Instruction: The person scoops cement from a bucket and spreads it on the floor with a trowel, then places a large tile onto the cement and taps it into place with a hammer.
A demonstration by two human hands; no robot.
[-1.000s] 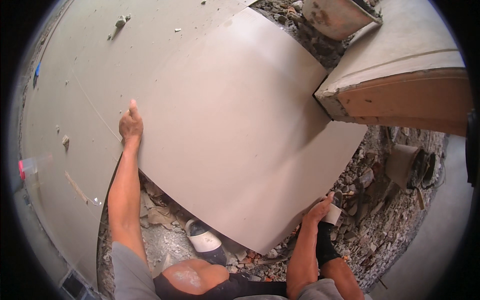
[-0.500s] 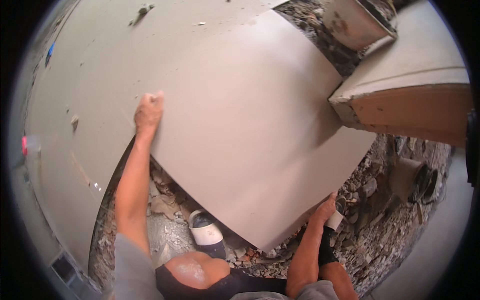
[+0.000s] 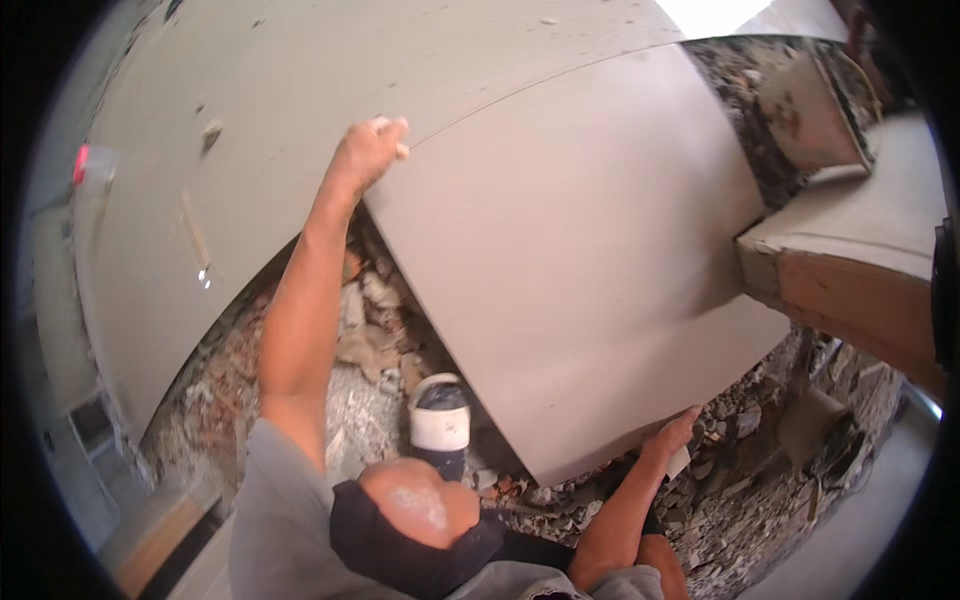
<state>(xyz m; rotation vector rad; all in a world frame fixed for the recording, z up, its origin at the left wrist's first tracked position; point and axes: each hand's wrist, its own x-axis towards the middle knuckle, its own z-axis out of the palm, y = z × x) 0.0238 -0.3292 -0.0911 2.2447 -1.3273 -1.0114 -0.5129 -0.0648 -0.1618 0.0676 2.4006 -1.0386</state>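
A large beige-grey tile [image 3: 590, 260] lies tilted in front of me, its far edge along the neighbouring tiled surface [image 3: 300, 70]. My left hand [image 3: 368, 155] is closed at its far-left corner, fingers curled where the two surfaces meet; the fingertips are partly hidden. At the near-right edge, my right hand [image 3: 680, 432] grips the tile from the side, with some fingers hidden beneath it. Both arms are stretched out, the left one farther.
Broken rubble [image 3: 380, 320] covers the ground beneath and around the tile. My slide sandal [image 3: 440, 427] stands in it. On the right, a pale-topped block with a brown side [image 3: 850, 280] meets the tile's edge. A dirty bucket [image 3: 815, 115] lies behind it. Small debris [image 3: 212, 132] sits on the tiled surface.
The view has shifted, so most things sit differently in it. The tile's far edge now lines up with the neighbouring surface along a thin seam. My left hand stays at its corner.
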